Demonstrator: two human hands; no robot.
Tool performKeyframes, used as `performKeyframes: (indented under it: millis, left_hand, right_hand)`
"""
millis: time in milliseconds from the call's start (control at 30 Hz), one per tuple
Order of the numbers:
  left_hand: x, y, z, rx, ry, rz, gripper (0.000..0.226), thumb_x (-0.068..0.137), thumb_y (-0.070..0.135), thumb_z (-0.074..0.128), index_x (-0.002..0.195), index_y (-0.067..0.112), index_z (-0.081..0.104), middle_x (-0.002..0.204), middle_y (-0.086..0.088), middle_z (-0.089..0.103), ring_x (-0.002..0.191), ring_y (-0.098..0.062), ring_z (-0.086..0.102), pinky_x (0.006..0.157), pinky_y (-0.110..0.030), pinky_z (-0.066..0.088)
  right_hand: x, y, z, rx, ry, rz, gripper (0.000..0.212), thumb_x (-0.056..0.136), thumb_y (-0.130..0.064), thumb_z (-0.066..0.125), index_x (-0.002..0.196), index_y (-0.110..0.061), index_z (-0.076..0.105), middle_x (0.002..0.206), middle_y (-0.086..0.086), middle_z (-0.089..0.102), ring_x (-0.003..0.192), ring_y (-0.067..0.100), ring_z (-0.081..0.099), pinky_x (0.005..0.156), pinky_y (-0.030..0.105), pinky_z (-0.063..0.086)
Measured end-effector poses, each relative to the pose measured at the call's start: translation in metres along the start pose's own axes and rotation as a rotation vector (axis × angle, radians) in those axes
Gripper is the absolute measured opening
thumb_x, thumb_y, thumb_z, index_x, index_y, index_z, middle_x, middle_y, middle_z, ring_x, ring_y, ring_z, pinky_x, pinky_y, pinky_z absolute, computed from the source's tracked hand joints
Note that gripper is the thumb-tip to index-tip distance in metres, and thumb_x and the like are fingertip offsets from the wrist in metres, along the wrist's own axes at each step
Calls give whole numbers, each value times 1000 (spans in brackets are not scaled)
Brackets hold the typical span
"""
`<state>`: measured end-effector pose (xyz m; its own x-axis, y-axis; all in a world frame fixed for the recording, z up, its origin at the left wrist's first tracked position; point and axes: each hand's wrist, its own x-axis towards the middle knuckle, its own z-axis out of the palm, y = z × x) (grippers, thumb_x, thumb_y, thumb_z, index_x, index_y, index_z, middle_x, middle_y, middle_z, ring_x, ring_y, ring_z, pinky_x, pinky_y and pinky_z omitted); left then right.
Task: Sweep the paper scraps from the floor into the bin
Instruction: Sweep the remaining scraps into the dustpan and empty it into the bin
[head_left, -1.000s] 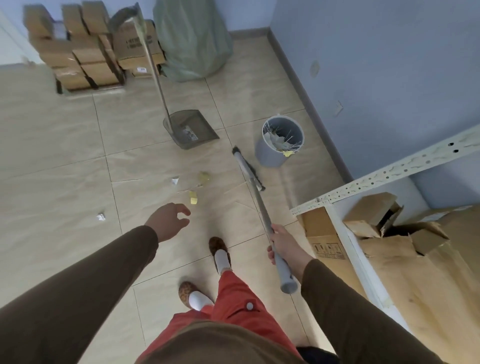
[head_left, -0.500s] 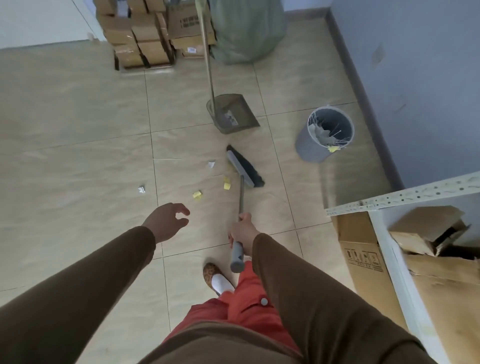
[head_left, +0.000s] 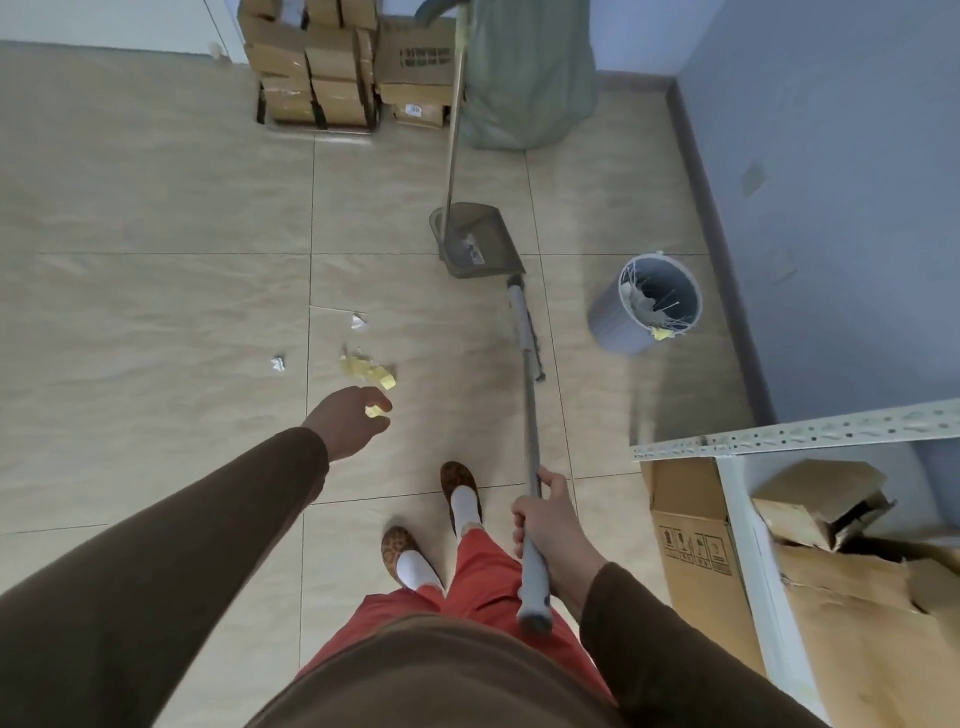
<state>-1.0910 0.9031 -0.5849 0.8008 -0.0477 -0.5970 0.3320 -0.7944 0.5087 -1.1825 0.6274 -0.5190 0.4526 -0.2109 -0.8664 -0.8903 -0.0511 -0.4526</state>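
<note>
Floor (head_left: 130, 218) tiles carry the paper scraps (head_left: 366, 368), yellow and white, lying well left of the dustpan (head_left: 475, 244) and far from the bin (head_left: 647, 306), so gathering looks barely begun. Right hand (head_left: 545, 525) is clamped round the broom (head_left: 527, 374) handle, its head beside the dustpan; left hand (head_left: 350, 423) hovers with fingers loosely curled, holding nothing. Next, the head probably needs swinging left behind the scraps to drive them toward the pan.

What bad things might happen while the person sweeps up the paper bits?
1. The broom head sits right beside the standing dustpan; a wide swing might knock it over.
2. The scraps are spread out: the yellow scraps lie apart from two white scraps, so a stroke could miss some or scatter them.
3. Only the right hand holds the handle; the left hand is free, so aim may be looser.
</note>
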Motion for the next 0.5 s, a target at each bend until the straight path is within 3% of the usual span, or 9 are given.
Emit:
performKeyframes:
  millis: [233,333,433,500]
  left_hand:
    - [-17,-31,9,-17,-13,-55,24,91,26,64,115,24,68,133,-4,63,123,-22,56,102,-33,42]
    - [-21,-43,9,-15,-8,-74,23,91,28,64,114,26,67,132,-3,63,122,-22,57,103,-35,43]
    - [-25,-51,7,3,4,-82,24,91,27,64,115,25,67,131,-4,63,122,-22,57,103,-35,42]
    - [-27,-55,4,8,13,-85,23,91,27,64,114,25,67,130,-5,63,121,-23,57,102,-34,42]
  right_hand:
    - [50,0,-5,111,200,90,46,91,7,35,133,-13,30,82,13,50,59,17,47,48,28,42]
    - [63,1,21,112,177,144,42,86,10,37,119,-15,31,82,13,48,59,18,47,41,21,43]
    - [54,4,68,129,101,153,45,86,11,37,124,-12,32,96,14,48,62,19,48,44,23,45]
    - [33,4,98,154,35,172,35,88,13,33,117,-7,30,81,11,43,58,17,44,38,20,40]
